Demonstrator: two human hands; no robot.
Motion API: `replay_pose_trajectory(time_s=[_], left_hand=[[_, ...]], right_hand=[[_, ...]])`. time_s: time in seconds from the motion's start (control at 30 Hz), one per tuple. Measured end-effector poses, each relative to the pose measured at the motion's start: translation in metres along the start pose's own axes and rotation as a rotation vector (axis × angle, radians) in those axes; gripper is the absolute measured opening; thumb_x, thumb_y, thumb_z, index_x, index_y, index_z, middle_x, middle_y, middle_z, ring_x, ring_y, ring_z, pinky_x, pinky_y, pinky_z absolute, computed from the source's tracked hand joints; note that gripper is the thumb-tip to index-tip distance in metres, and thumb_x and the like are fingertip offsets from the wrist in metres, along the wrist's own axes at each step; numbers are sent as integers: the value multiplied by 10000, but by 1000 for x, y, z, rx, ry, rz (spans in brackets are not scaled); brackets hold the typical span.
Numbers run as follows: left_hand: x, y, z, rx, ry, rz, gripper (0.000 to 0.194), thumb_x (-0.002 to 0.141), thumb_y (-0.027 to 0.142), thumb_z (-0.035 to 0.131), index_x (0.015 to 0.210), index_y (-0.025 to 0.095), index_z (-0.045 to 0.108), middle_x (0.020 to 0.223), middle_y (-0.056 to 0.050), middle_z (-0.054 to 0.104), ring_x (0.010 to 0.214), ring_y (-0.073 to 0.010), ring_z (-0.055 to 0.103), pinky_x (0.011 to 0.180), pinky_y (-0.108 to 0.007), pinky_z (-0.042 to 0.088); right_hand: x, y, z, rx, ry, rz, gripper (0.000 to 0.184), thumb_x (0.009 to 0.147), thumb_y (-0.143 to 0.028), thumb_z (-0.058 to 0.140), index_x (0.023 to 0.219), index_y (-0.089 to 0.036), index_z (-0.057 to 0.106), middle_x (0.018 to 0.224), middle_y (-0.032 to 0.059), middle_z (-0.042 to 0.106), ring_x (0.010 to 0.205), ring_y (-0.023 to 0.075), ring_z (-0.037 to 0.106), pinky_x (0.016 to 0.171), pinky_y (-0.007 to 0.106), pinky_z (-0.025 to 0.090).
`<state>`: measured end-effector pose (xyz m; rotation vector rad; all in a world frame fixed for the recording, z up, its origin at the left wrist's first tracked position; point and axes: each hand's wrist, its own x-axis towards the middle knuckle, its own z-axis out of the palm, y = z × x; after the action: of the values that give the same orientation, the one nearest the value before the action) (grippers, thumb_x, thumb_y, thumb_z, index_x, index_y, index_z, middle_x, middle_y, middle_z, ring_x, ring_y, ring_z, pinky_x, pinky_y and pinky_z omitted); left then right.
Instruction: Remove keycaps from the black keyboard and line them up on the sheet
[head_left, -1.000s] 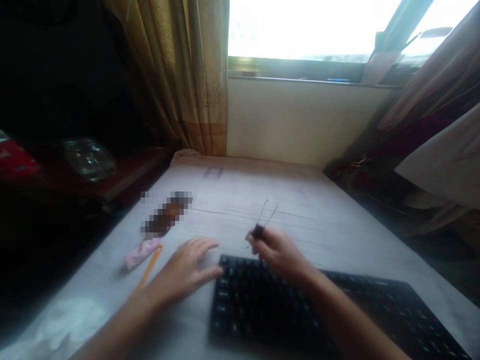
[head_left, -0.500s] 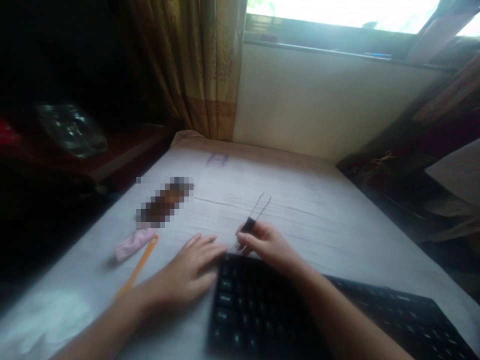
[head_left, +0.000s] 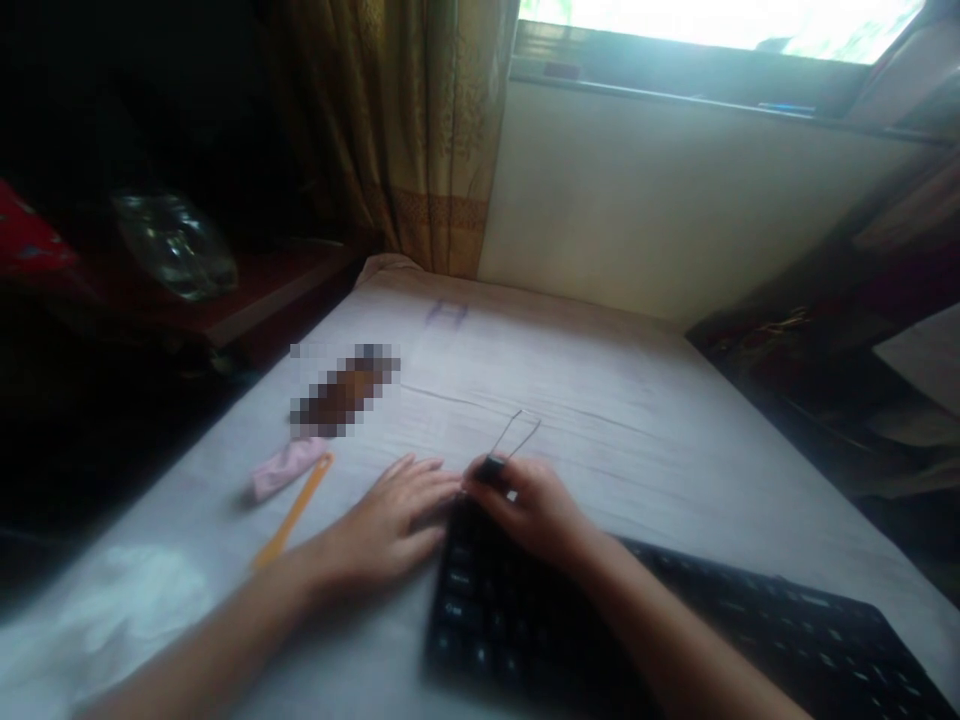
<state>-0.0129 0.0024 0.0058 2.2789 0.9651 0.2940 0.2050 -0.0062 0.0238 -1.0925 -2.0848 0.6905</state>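
A black keyboard (head_left: 525, 630) lies at an angle across the front of the white-covered surface. My right hand (head_left: 536, 505), closed above the keyboard's far left corner, grips a wire keycap puller (head_left: 493, 466) by its small black handle. Thin wire legs stick up from the handle; its lower end is hidden by my fingers. Flat beside the keyboard's left edge rests my left hand (head_left: 397, 520), fingers stretched out, the fingertips at the same corner close to my right fingers. My right forearm covers part of the keys.
Left of my left hand are an orange flat stick (head_left: 296, 510), a pink cloth-like roll (head_left: 289, 468) and a pixelated brown item (head_left: 345, 395). A glass bowl (head_left: 180, 245) stands on a dark red shelf (head_left: 277, 280). Behind hang a gold curtain (head_left: 450, 130) and a window.
My right hand has lowered the keycap puller toward the keyboard's corner, and its wires now look shorter and tilted. My left hand stays flat. The view has shifted slightly left.
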Motion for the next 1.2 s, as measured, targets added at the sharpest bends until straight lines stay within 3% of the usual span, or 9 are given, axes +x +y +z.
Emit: replay_pose_trajectory(time_s=[0.2,0.37,0.6,0.87,1.2], left_hand=[[0,2,-1,-26,2,25,527,868,248,540,1382,338,475,1470,-7,502,1414,-257,339,1188,-533,132],[0,2,0,-17,-12,-3,557,841,224,544,1389,298,473,1479,-23,491,1420,-256,330,1189,-528,132],[0,-2,2,-38,16,27,536,848,239,551,1372,333,490,1451,-4,526,1413,-248,344,1187,-519,139],[0,-4,4,-38,37,42,531,847,246,563,1366,343,502,1435,-1,543,1398,-251,371,1185,-509,157],[-1,-1,2,-7,34,70,482,883,257,544,1357,339,509,1438,-9,536,1393,-245,374,1188,-497,157]], right_hand=[[-3,2,4,-197,-4,-88,147,920,-230,495,847,-191,617,759,39,707,664,149,659,643,247,516],[-7,1,3,-186,20,-87,130,907,-212,531,856,-193,649,785,47,734,709,161,694,668,248,532],[-11,4,6,-201,32,-176,145,921,-200,513,894,-196,656,816,56,750,764,171,714,732,277,559],[-7,5,5,-276,-37,-78,90,894,-203,564,861,-196,647,808,55,744,740,182,710,683,261,546],[-2,-4,5,-362,-95,-106,141,912,-192,530,822,-174,636,753,66,728,681,194,697,645,271,519]])
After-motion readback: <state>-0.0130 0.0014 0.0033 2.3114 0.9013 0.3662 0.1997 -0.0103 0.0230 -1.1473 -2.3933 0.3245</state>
